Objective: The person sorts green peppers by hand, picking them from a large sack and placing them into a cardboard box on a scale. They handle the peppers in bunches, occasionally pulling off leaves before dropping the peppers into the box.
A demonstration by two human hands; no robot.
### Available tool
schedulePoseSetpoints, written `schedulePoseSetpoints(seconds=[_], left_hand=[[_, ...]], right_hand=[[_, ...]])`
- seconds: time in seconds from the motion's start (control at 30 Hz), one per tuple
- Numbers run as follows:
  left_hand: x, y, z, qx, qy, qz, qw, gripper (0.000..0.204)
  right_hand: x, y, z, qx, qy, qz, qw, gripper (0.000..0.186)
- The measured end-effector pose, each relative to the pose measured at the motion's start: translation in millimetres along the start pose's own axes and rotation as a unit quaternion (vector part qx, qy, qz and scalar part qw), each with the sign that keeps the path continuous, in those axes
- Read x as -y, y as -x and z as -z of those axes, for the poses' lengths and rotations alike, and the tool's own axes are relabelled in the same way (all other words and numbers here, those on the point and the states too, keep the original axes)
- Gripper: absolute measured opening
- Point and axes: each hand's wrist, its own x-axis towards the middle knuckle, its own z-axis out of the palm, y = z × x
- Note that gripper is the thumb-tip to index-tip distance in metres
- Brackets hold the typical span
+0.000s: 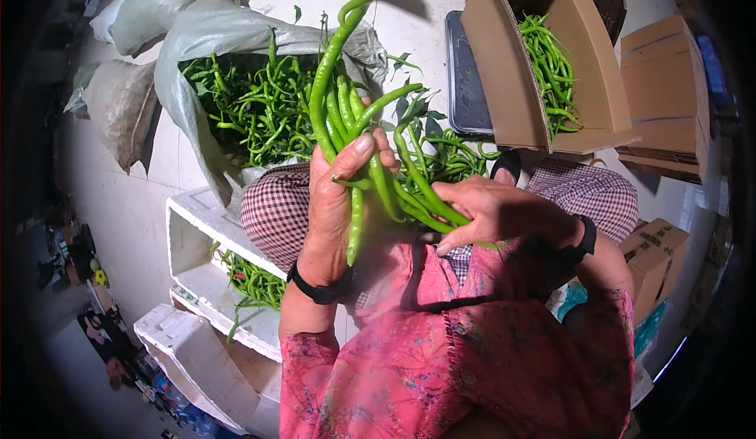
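Note:
My left hand is closed round an upright bunch of long green chili peppers, some hanging below its thumb. My right hand is closed on several more long peppers, lower and to the right of the first bunch; their ends are partly hidden by its fingers. Just beyond my hands lies a loose pile of peppers with leaves. An open woven sack full of peppers lies at the upper left.
An open cardboard box with peppers stands upper right beside a black tray, with more cartons rightward. White foam boxes, one holding peppers, are at lower left. Filled sacks lie farther left. My checked-trousered knees flank my hands.

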Motion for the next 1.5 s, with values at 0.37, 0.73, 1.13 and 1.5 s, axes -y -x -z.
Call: schedulePoseSetpoints(seconds=[0.37, 0.73, 1.13, 1.5], left_hand=[[0, 0, 10, -0.028, 0.114, -0.001, 0.993, 0.04], [-11, -8, 27, -0.059, 0.105, -0.11, 0.987, 0.033], [-1, -8, 19, -0.043, 0.029, -0.08, 0.995, 0.04], [-2, -5, 12, -0.05, 0.017, -0.058, 0.997, 0.044]], right_hand=[[-14, 26, -4, 0.047, -0.09, -0.081, 0.992, 0.05], [-15, 84, 8, -0.009, -0.275, -0.102, 0.956, 0.042], [-12, 58, 40, -0.161, -0.521, 0.094, 0.833, 0.058], [-9, 52, 57, -0.209, -0.555, 0.114, 0.797, 0.056]])
